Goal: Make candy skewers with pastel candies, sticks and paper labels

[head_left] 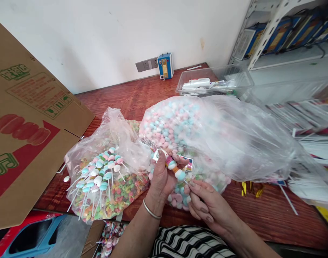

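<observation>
A candy skewer [181,175] of stacked marshmallow and ring pieces on a white stick lies across my left hand [164,179], palm up, with the fingers curled around its upper part. A small printed wrapper shows by that thumb. My right hand [204,202] pinches the lower end of the stick. Beneath and behind both hands lies a clear bag of pink, white and blue marshmallows [166,122]. Left of them, several finished skewers [99,170] lie in a pile on a clear bag of coloured cereal rings [128,188].
A tall cardboard box [42,107] stands at the left. At the back are a blue device [165,66] and a clear plastic bin [214,80]. Stacks of white sticks and cards [309,150] fill the right side. Below the table edge is a box of wrapped candy [111,236].
</observation>
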Action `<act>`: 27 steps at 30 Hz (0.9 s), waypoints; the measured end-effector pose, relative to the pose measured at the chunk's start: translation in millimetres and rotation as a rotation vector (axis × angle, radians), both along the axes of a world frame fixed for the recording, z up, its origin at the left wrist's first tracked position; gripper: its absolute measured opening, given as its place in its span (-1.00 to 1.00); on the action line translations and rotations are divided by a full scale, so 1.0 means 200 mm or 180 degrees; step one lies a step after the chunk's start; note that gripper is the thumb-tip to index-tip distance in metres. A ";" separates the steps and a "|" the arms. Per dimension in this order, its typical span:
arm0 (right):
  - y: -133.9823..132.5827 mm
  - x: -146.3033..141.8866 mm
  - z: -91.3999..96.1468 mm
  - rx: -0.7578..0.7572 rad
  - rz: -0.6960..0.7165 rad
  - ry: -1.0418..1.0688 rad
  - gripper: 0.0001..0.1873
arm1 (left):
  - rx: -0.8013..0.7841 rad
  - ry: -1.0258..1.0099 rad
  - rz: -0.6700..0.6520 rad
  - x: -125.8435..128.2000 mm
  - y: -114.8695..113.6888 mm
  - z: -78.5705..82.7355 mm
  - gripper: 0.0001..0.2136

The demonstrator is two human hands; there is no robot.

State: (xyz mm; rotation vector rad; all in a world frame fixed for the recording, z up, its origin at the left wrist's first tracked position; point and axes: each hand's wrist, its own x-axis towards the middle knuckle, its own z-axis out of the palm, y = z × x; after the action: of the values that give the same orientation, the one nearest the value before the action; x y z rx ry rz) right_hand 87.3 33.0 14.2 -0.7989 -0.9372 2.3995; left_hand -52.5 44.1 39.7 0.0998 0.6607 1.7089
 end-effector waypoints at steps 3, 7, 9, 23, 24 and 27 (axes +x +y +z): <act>0.00 0.00 -0.02 0.1120 -0.0227 -0.0653 -0.67 | -0.0156 0.0074 -0.0096 0.05 -0.01 0.00 -0.72; 0.02 0.03 -0.02 0.2851 -0.0596 -0.1509 -0.71 | -0.0205 0.0195 -0.0067 0.03 -0.01 0.00 -0.72; 0.03 0.05 -0.01 0.3122 -0.0593 -0.1559 -0.69 | -0.0134 0.0212 0.0149 -0.01 0.01 0.01 -0.68; 0.07 0.09 -0.09 0.6451 -0.1095 -0.2053 -0.74 | -0.0602 -0.0092 0.0646 0.02 0.12 0.05 -0.76; 0.07 0.09 -0.09 0.6216 -0.1179 -0.2021 -0.76 | -0.0565 -0.0032 0.0626 0.03 0.12 0.04 -0.75; 0.06 0.06 -0.07 0.4551 -0.1104 -0.1761 -0.80 | -0.0355 0.0083 0.0480 0.07 0.10 0.03 -0.74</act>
State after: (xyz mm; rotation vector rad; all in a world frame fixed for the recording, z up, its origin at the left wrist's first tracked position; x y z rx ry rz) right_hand 98.6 45.9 0.1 -0.8410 -2.0501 0.7333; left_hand -38.4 63.6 46.2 -0.0065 0.7984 1.8133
